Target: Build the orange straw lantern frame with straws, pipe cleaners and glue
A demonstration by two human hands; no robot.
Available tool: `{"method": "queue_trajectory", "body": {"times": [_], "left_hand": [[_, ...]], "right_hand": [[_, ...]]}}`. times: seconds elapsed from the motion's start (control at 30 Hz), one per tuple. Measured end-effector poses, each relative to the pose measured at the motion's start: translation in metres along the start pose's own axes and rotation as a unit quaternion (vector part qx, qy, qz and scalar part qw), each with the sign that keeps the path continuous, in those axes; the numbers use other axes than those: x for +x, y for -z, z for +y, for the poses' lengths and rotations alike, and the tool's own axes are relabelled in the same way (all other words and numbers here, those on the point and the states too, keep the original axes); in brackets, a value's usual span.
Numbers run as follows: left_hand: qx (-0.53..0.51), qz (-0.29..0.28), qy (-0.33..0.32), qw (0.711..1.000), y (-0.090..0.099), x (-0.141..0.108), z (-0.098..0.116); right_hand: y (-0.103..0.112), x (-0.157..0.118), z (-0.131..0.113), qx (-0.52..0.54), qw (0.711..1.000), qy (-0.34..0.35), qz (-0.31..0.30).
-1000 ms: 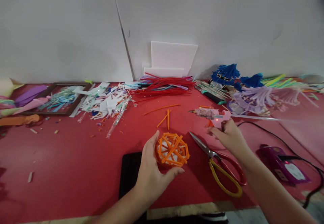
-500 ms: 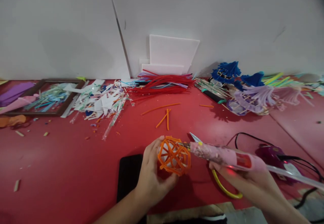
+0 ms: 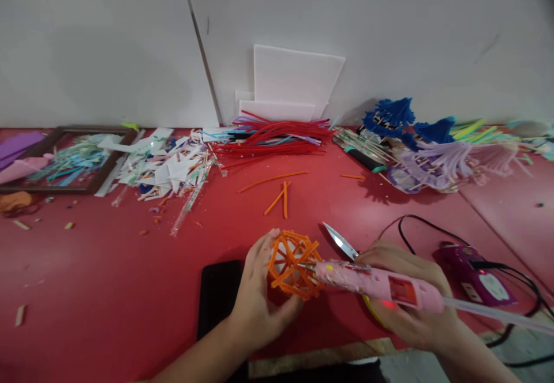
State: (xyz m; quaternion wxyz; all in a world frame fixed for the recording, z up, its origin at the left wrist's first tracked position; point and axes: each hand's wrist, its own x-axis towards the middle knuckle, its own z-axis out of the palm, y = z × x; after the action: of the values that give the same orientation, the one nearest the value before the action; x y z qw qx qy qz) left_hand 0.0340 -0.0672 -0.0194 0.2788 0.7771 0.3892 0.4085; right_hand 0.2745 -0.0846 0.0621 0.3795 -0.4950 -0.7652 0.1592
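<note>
My left hand (image 3: 259, 296) is closed around the left side of an orange openwork ball (image 3: 294, 256), built of short fuzzy pipe-cleaner struts with something whitish inside. In my right hand (image 3: 415, 308) is a pink glue gun (image 3: 367, 279) with a clear glue stick out of its back end. Its metal nozzle reaches the middle of the ball's struts; whether it touches, I cannot tell. Scissors (image 3: 341, 241) with yellow handles lie under the glue gun, partly hidden by it and my right hand. Several cut orange pipe-cleaner pieces (image 3: 284, 199) lie beyond the ball.
A black phone (image 3: 220, 290) lies beside my left wrist. Toward the wall are red pipe cleaners (image 3: 281, 135), white scraps (image 3: 173, 166), a brown frame (image 3: 97, 178) and blue and lilac crafts (image 3: 424, 152). A purple power box (image 3: 476, 273) with black cords sits at right.
The glue gun's nozzle has shifted down and slightly left over the ball. My right hand has moved with it, showing more of the scissor blades. My left hand keeps its hold.
</note>
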Motion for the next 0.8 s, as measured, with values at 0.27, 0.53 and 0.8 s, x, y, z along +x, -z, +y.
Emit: {"method": "queue_trajectory", "body": {"times": [0.27,0.53,0.8], "left_hand": [[0.001,-0.008,-0.002,1.0,-0.0008,-0.0004,-0.0014],[0.011,-0.01,-0.008,1.0,0.0001,0.0,-0.0013],[-0.001,-0.003,-0.001,1.0,-0.002,0.0009,-0.0036]], "right_hand": [[-0.0024,-0.0007,0.0026,0.0,1.0,0.003,-0.023],[-0.0002,0.0008,0.0005,-0.024,0.999,0.015,-0.016],[0.0011,0.0015,-0.0018,-0.036,0.999,0.01,-0.019]]}}
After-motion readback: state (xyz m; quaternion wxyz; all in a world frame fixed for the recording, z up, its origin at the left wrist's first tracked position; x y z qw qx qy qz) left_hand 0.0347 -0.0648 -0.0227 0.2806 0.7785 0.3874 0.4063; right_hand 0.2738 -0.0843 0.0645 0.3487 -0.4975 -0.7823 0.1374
